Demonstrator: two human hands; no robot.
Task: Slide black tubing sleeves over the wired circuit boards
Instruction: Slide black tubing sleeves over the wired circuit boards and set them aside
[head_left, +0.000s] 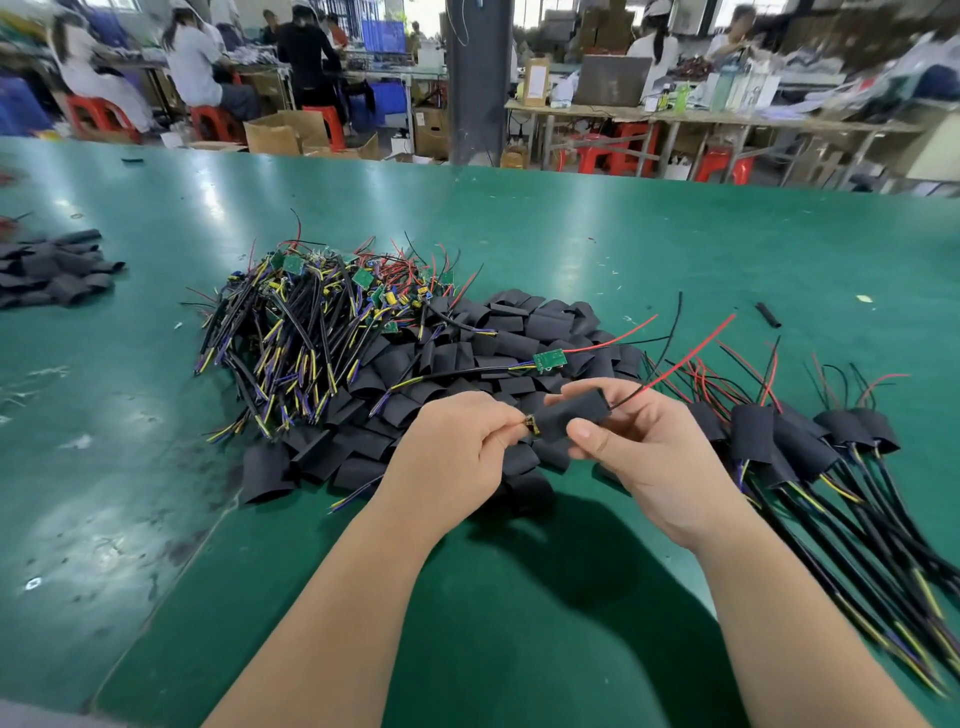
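Black tubing sleeve (571, 415) was up over the green table (519, 234), pinched between thumb and fingers of the right hand (654, 467), with red and black wires (691, 351) poking from its far end. Left hand (452, 457) pinched the circuit board (531, 425) at the sleeve's near mouth, above the heap of loose sleeves (467, 364). Sleeved boards (805, 441) lay to the right.
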